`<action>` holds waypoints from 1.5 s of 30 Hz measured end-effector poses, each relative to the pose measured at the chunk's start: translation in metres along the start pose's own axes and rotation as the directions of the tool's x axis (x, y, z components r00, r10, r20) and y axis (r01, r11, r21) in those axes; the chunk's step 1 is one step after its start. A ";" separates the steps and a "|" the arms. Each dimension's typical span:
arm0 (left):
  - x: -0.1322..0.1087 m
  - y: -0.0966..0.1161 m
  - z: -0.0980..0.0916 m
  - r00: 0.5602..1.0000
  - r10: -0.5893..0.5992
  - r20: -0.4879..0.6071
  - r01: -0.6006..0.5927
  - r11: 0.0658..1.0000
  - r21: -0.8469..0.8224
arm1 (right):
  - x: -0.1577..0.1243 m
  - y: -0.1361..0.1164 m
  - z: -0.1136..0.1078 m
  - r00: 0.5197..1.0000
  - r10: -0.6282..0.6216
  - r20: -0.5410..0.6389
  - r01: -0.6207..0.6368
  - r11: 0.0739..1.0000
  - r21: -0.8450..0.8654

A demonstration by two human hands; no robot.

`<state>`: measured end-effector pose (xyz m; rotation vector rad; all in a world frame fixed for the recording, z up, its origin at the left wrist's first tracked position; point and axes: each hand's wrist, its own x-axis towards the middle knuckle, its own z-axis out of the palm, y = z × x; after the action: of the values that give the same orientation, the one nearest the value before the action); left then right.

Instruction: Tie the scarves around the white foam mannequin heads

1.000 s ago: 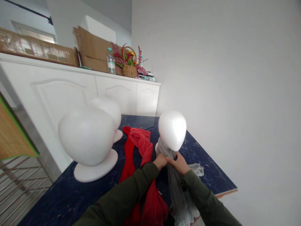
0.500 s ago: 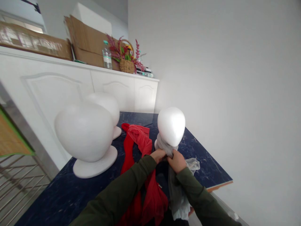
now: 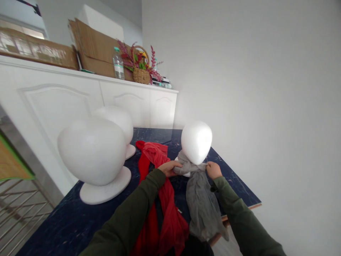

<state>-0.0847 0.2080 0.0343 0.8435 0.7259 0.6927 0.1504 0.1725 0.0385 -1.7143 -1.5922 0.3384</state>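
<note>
A grey scarf is wrapped and knotted around the neck of a white mannequin head on the dark blue table. From the knot one long grey panel hangs down over the table's near edge. My left hand grips a loop of the scarf to the left of the knot, thumb on top. On the other side my right hand pinches a thin end of it, drawn out sideways. A red scarf lies beside my left forearm and trails off the near edge.
Two more white mannequin heads stand on the left of the table. Behind, a white cabinet carries cardboard boxes, a water bottle and a flower basket. A metal rack is at lower left.
My hands have moved apart, left hand to the left and right hand to the right and slightly up. The grey scarf is stretched between them, its hanging panel now spread wider.
</note>
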 end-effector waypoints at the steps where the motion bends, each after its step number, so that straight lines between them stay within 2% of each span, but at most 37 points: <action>1: 0.000 0.000 -0.002 1.000 0.014 -0.012 -0.014 1.000 0.016 | 0.002 0.000 0.002 1.000 0.017 0.012 -0.017 0.999 0.051; 5: 0.005 0.000 -0.007 0.983 0.146 -0.110 -0.143 0.989 0.037 | 0.000 -0.004 0.010 0.994 0.064 0.086 -0.084 0.962 0.261; 9: 0.012 -0.001 -0.004 0.937 0.290 -0.194 -0.286 0.957 0.049 | -0.003 -0.006 0.012 0.987 0.062 0.151 -0.116 0.917 0.382; 14: 0.014 -0.003 -0.007 0.890 0.357 -0.283 -0.327 0.933 0.150 | 0.002 -0.003 0.007 0.990 0.066 0.122 -0.115 0.883 0.455; 17: 0.015 -0.005 -0.009 0.847 0.400 -0.350 -0.330 0.912 0.243 | 0.000 -0.008 0.008 0.993 -0.011 0.118 -0.031 0.938 0.344; 20: 0.017 -0.009 -0.008 0.793 0.459 -0.402 -0.345 0.881 0.325 | -0.009 -0.018 0.017 0.985 -0.126 0.116 0.119 0.990 0.069; 23: 0.017 -0.012 -0.007 0.761 0.496 -0.418 -0.359 0.859 0.366 | -0.017 -0.021 0.025 0.983 -0.180 0.023 0.181 0.966 -0.185; 26: 0.017 -0.011 -0.008 0.761 0.489 -0.426 -0.366 0.866 0.341 | -0.015 -0.011 0.022 0.979 -0.202 -0.030 0.186 0.945 -0.270; 29: 0.018 -0.010 -0.011 0.772 0.457 -0.442 -0.361 0.887 0.287 | -0.005 0.003 0.013 0.981 -0.190 -0.028 0.175 0.944 -0.281; 31: 0.020 -0.009 -0.013 0.760 0.453 -0.465 -0.369 0.891 0.266 | 0.002 0.009 0.011 0.983 -0.180 -0.025 0.167 0.947 -0.275; 34: 0.021 -0.009 -0.015 0.749 0.457 -0.480 -0.384 0.889 0.248 | 0.014 0.010 0.022 0.986 -0.167 -0.012 0.159 0.960 -0.230; 38: 0.019 -0.013 -0.011 0.827 0.408 -0.386 -0.357 0.913 0.199 | 0.023 0.006 0.046 0.983 -0.173 0.065 0.180 0.976 -0.123; 40: 0.019 -0.015 -0.008 0.848 0.404 -0.342 -0.361 0.914 0.185 | 0.025 0.007 0.054 0.979 -0.180 0.095 0.188 0.979 -0.077; 45: 0.032 -0.015 0.002 0.831 0.458 -0.317 -0.410 0.888 0.208 | 0.031 0.021 0.056 0.982 -0.179 0.064 0.179 0.984 -0.003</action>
<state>-0.0614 0.2244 0.0141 1.0327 0.9240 1.2461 0.1356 0.2223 -0.0044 -1.5664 -1.7817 0.2985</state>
